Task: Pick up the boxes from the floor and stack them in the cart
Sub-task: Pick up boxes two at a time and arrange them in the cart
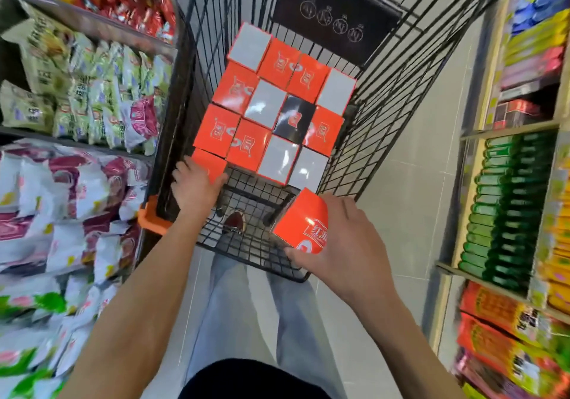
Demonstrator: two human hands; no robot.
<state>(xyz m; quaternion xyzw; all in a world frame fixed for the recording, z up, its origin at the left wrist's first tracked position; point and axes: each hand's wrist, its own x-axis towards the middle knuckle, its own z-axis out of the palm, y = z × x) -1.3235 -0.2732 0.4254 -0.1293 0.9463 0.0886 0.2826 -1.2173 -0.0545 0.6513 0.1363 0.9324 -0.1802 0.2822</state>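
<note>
The shopping cart [385,96] was already well filled: a flat layer of boxes [266,103] covered its wire bottom from the far end back toward the handle end, in three rows of four running from the left wall to the right wall. Most were orange, several showed a pale grey face, and one black box [294,119] sat in the middle row. They lay edge to edge, with no gaps that could be seen.

A fourth row was just being started. The left hand [194,187] gripped the near-left orange box [209,164], fingers on its outer side and thumb on its inner side, with the box down in the near-left corner of the cart against the row beyond it. Whether it was fully seated could not be told. The right hand [342,238] clasped a tilted orange box [300,222] from its near side, held above the near-right part of the cart and touching no other box.

Beside the near-left box the cart bottom was bare wire along the near edge, so by my judgement that row had room for the tilted box and a couple more. The grey tiled floor [410,213] in view on the right carried no boxes; how many waited out of sight could not be told
</note>
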